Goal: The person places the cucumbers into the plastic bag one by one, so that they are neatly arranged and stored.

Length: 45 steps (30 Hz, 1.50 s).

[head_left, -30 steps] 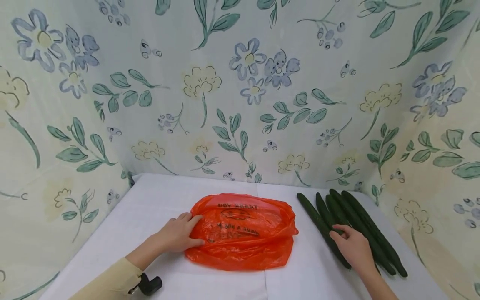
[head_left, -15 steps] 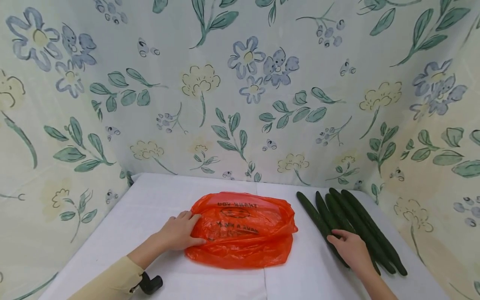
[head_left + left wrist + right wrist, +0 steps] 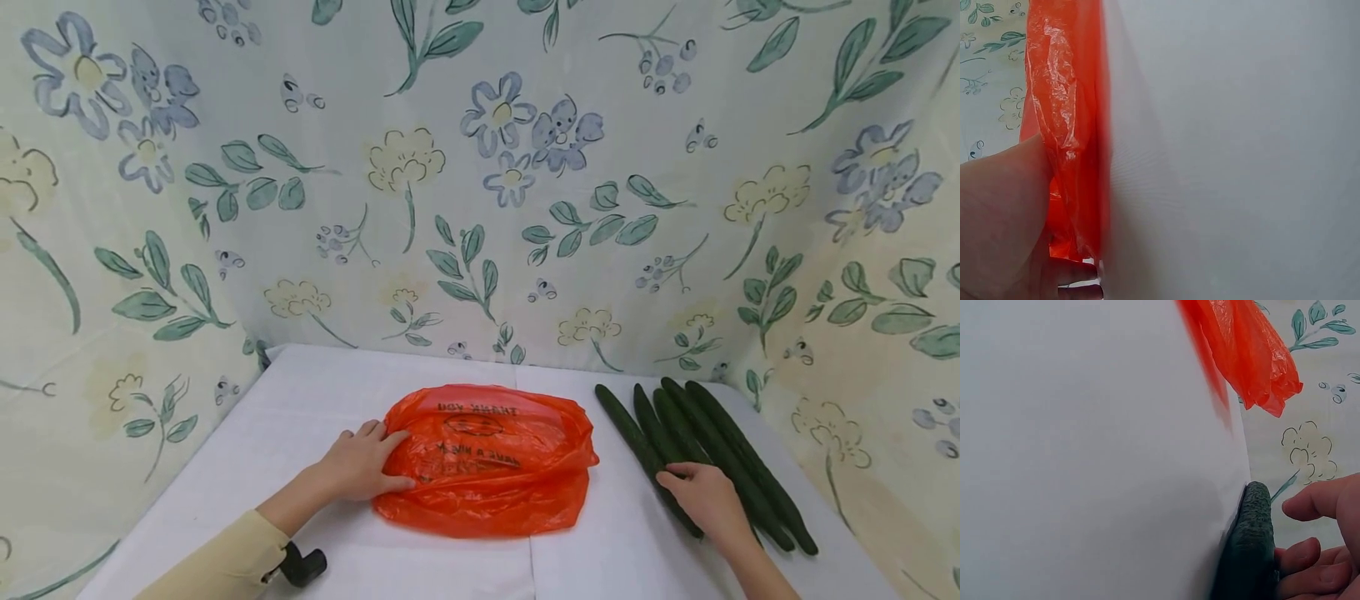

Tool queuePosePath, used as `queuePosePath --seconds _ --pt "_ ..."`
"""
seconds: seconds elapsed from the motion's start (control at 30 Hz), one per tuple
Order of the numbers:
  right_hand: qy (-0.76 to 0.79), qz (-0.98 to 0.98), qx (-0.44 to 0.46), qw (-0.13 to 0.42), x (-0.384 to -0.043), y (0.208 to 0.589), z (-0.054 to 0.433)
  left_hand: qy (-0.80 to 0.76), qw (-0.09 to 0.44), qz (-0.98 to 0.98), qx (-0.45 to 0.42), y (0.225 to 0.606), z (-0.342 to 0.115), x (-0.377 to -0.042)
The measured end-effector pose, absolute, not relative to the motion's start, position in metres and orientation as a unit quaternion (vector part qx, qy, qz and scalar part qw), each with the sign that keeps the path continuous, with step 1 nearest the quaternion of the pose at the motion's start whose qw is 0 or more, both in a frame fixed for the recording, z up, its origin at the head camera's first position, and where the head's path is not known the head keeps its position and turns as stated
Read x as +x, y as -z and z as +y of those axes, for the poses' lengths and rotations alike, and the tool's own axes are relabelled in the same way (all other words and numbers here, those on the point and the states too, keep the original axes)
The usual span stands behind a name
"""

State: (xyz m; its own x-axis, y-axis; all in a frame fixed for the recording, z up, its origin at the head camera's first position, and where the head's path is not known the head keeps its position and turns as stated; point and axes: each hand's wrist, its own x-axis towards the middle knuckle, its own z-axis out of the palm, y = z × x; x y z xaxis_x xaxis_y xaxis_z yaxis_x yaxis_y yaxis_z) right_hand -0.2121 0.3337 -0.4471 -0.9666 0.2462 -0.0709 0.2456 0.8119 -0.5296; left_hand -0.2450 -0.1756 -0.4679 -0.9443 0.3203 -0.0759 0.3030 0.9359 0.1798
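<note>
A crumpled orange-red plastic bag [image 3: 487, 454] with dark printing lies on the white table. My left hand [image 3: 365, 463] rests against the bag's left end, thumb and fingers spread. Right of the bag, several long dark green cucumbers [image 3: 720, 437] lie side by side, slanting toward me. Over the leftmost cucumber [image 3: 628, 423] and its neighbour is my right hand [image 3: 705, 498]. Seen from the right wrist, the curled fingers [image 3: 1304, 556] lie close beside a cucumber [image 3: 1249, 550], and the thumb stands apart from it. Whether the fingers touch it is unclear.
A white cloth [image 3: 322, 383] covers the table. Floral fabric [image 3: 480, 208] hangs behind it and at both sides. A black device [image 3: 303, 567] is at my left wrist, beside the beige sleeve [image 3: 225, 558].
My right hand has lowered slightly toward me over the cucumbers, and its thumb and fingers lie lower. The left hand and the bag look unchanged.
</note>
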Motion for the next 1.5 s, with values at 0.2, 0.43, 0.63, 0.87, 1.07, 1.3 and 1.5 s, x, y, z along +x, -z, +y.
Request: queuePosePath --seconds 0.2,0.43,0.63,0.87,1.07,1.3,1.5 --pt "-0.297 -0.948 -0.113 0.012 -0.213 0.45 0.329 -0.08 0.051 0.983 0.16 0.467 -0.177 -0.245" --pt "-0.314 -0.945 -0.096 0.003 -0.213 0.462 0.324 -0.078 0.049 0.982 0.162 0.469 -0.177 -0.245" --pt "-0.319 -0.94 -0.118 -0.009 -0.217 0.468 0.323 -0.079 0.05 0.982 0.161 0.469 -0.176 -0.245" --pt "-0.335 -0.927 -0.166 -0.02 -0.221 0.474 0.318 -0.081 0.052 0.982 0.161 0.467 -0.177 -0.245" --pt "-0.353 -0.915 -0.194 -0.028 -0.22 0.475 0.316 -0.076 0.053 0.983 0.157 0.467 -0.175 -0.243" --pt "-0.355 -0.914 -0.194 -0.014 -0.219 0.477 0.314 -0.077 0.052 0.984 0.153 0.466 -0.175 -0.241" --pt "-0.365 -0.91 -0.194 -0.016 -0.217 0.478 0.314 -0.073 0.05 0.984 0.156 0.467 -0.173 -0.24"
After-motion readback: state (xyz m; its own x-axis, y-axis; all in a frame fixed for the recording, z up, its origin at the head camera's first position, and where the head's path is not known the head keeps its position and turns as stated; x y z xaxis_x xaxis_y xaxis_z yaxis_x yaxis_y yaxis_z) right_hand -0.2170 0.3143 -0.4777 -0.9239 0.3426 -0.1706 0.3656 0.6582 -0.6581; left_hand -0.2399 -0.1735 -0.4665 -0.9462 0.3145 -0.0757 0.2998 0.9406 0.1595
